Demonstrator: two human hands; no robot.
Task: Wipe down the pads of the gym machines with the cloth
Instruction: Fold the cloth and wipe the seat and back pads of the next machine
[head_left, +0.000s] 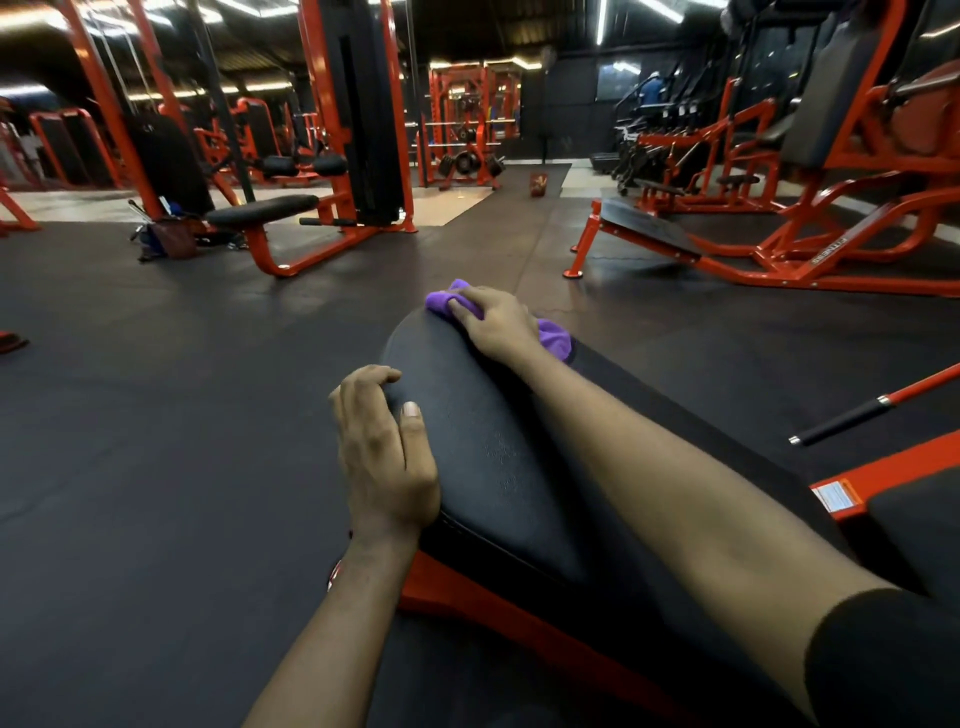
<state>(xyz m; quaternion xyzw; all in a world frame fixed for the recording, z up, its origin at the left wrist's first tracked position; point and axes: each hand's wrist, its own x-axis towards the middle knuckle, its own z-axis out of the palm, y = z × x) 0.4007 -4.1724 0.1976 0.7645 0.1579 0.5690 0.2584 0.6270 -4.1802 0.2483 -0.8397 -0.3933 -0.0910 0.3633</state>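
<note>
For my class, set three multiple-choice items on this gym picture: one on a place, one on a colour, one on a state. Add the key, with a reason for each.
1. Where is the cloth?
A over the person's shoulder
B on the far end of the black pad, under the right hand
C in a bucket

2. What colour is the cloth?
A white
B green
C purple

3. What is the left hand doing?
A resting on the pad's left edge, holding nothing
B holding a spray bottle
C lifting a dumbbell

Key:
1 B, the right hand presses it onto the pad's far end.
2 C, purple folds show on both sides of that hand.
3 A, its thumb lies on the pad and nothing is in it.
</note>
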